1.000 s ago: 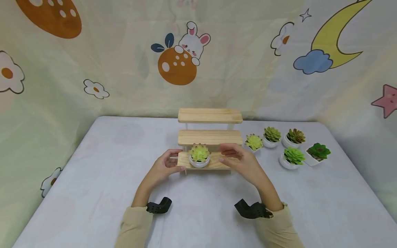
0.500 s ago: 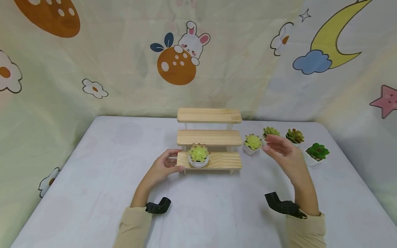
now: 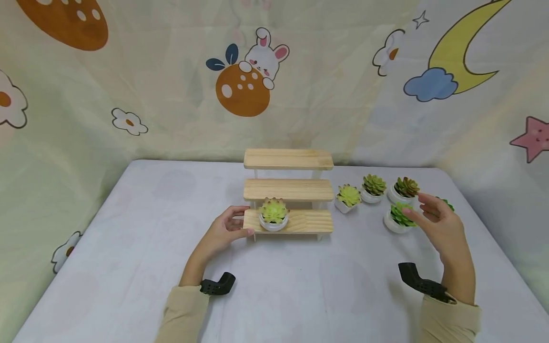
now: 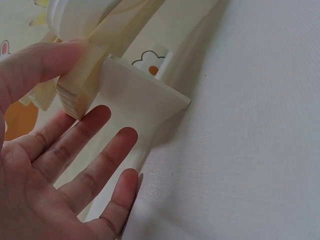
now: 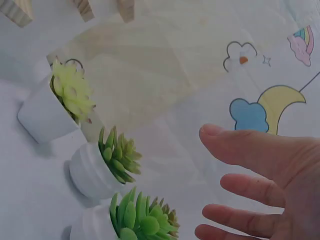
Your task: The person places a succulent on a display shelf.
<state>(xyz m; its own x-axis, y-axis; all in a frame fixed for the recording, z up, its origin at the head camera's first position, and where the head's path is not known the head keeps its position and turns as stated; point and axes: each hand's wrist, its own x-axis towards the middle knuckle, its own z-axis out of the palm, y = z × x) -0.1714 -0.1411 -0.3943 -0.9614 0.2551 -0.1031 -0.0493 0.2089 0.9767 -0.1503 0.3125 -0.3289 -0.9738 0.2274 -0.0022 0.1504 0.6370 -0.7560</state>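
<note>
A three-tier wooden display stand [image 3: 288, 189] with pale plank shelves stands at the table's middle. My left hand [image 3: 226, 227] pinches the left end of its lowest plank [image 4: 80, 95], thumb on one side and index finger on the other; the other fingers spread loosely beside the white support [image 4: 145, 90]. On that plank's left half sits a yellow-green succulent [image 3: 274, 212] in a round white pot. My right hand [image 3: 442, 226] holds nothing, its thumb and fingers apart. In the head view its thumb overlaps a bright green succulent [image 3: 398, 215] in a round white pot.
Right of the stand are a light-green succulent [image 3: 349, 196] in a square white pot and two round-potted ones, one green [image 3: 373, 186], one reddish-green [image 3: 405, 188]. A dark green plant [image 3: 447, 204] is mostly hidden behind my right hand. A printed cloth backdrop [image 3: 171, 71] hangs behind.
My right hand has moved from the stand's right side, across the table to the right, to the potted succulents. The left hand stays on the stand's lowest plank.
</note>
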